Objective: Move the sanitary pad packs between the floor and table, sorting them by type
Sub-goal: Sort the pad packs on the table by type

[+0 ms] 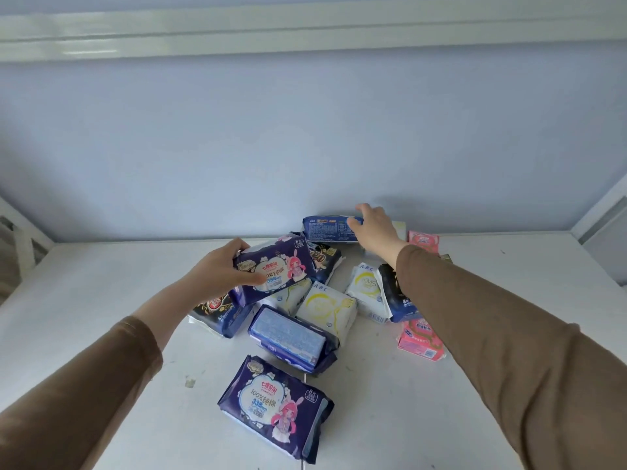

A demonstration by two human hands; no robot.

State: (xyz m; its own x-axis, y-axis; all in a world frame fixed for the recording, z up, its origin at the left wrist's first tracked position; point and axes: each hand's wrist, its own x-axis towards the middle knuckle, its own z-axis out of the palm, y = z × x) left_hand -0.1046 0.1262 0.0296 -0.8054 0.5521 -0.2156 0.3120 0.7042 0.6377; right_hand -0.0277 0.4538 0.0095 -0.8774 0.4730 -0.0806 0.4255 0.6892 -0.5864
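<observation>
A: Your left hand [217, 269] grips a soft purple plastic pack with a pink rabbit-eared cartoon girl [274, 269], lifted just above the heap near the white table's [101, 300] far edge. Its twin [274, 407] lies alone toward the near edge.

B: And my right hand [375, 232]?

A: Its fingers curl round the end of a dark blue pack with its printed back showing [327, 228], against the pale blue wall [305, 147]. Pull carelessly and you may drag the black pack [324, 257] lying against it.

B: Anything else?

A: The white-and-yellow packs [327, 308] lean on one another; they could slide. The pink packs [420, 337] sit toward the right edge, so your brown sleeve [475, 317] might sweep them.
</observation>
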